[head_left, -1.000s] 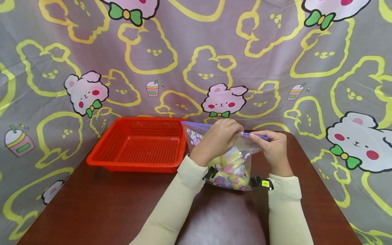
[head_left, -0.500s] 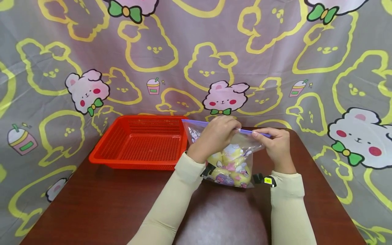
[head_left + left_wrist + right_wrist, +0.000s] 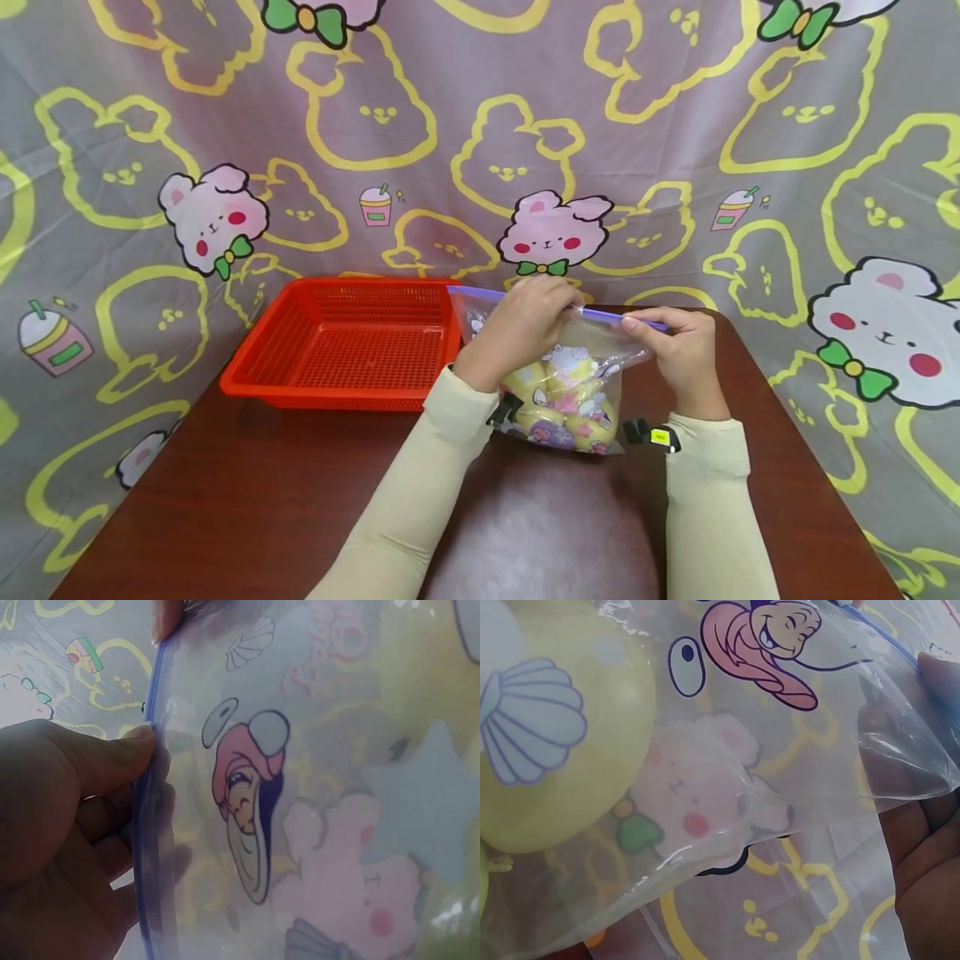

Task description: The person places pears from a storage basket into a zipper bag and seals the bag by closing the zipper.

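Observation:
A clear zip bag (image 3: 600, 342) with cartoon prints stands upright on the table, several rounded pale-yellow things (image 3: 577, 802) inside it. Along its top runs a purple zip strip (image 3: 603, 316). My left hand (image 3: 521, 329) pinches this strip near its middle; in the left wrist view the thumb (image 3: 112, 757) lies on the near side and the fingers show through the plastic behind. At the strip's right end my right hand (image 3: 682, 358) pinches it between thumb and fingers. What the yellow things are, I cannot tell through the prints.
A red perforated plastic basket (image 3: 337, 398) stands left of the bag, close to its left corner. Brown wooden table (image 3: 285, 483) lies under both. A grey patterned cloth (image 3: 420, 83) hangs behind and along the sides.
My left hand has slid a little to the left along the zip strip, so the gap between the hands has widened. The right hand keeps its hold at the right end.

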Tool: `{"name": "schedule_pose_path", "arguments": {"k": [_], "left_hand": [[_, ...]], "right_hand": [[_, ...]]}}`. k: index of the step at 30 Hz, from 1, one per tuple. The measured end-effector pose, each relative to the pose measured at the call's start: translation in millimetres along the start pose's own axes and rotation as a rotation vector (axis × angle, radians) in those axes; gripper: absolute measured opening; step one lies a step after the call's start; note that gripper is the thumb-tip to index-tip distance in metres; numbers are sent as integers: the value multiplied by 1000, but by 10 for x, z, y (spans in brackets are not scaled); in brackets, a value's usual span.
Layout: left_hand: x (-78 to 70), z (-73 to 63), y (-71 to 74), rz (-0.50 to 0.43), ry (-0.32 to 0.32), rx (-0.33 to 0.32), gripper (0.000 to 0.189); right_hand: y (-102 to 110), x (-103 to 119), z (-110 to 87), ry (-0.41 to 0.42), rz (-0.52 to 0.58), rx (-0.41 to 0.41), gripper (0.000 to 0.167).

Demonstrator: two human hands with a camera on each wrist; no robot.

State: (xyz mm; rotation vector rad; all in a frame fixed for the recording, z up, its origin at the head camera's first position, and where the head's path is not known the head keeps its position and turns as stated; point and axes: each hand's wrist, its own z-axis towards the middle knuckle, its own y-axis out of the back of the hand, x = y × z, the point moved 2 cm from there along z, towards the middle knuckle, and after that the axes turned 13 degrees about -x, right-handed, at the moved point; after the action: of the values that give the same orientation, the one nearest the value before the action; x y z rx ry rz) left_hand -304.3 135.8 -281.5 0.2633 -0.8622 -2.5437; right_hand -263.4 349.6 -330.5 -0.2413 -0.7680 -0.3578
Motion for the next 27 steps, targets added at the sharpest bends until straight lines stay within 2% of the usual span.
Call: {"name": "schedule_pose_path", "arguments": {"k": [6,14,21,27], "left_hand": [[11,-9,17,-7,15,8,11],[46,-20,16,-18,6,-19,9],[83,-40,23,-15,5,-28,8],[90,-71,22,-20,20,-33,7]], "right_hand": [[11,-11,1,-6,0,1,9],[26,-21,5,-9,13,-1,10],[39,-33,24,0,-46,-11,10],[42,-53,26,-21,-49,-21,10]]}}
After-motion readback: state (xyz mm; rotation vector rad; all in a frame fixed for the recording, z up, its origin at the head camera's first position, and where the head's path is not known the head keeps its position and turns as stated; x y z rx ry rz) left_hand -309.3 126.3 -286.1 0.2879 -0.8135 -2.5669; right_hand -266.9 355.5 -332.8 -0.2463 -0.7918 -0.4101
